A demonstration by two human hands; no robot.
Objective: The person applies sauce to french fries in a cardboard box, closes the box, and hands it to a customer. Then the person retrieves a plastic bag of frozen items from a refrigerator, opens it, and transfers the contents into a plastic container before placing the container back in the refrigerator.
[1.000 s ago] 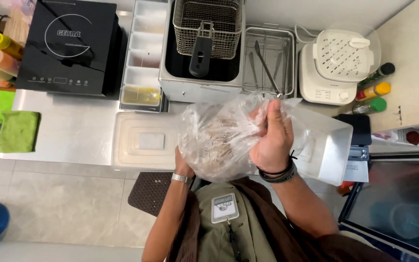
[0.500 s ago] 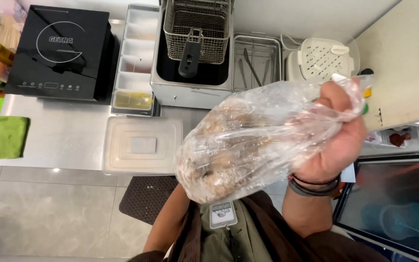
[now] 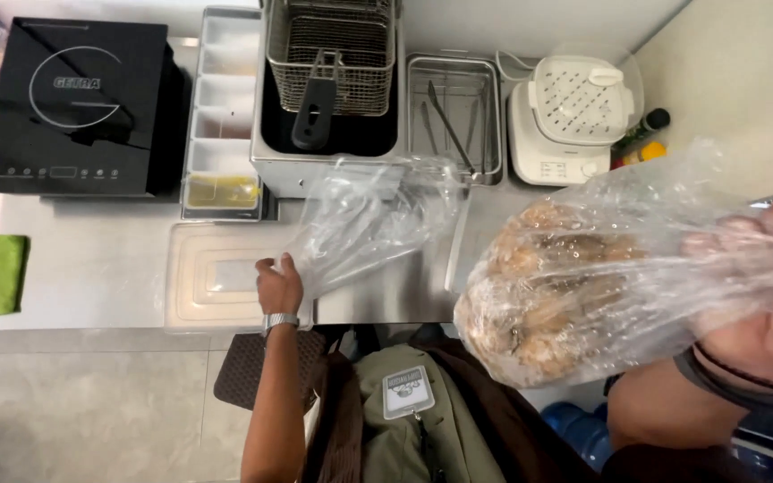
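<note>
A steel surface (image 3: 91,268) runs along the wall above a tiled floor, carrying a black induction cooker (image 3: 73,107) at its back left corner, a fryer with a wire basket (image 3: 333,54), a tray of tongs (image 3: 454,112) and a white appliance (image 3: 574,112). The left hand (image 3: 279,286) has its grip clamped on an empty clear bag (image 3: 369,219) near the front edge, beside a lidded plastic tub (image 3: 212,282). The right hand (image 3: 762,313) has its grip closed around a clear bag of browned food (image 3: 565,286), held off the right end.

Single head-worn view, looking steeply down from above the counter (image 3: 91,268); hands close to the lens, fryer (image 3: 328,89) farther off.
</note>
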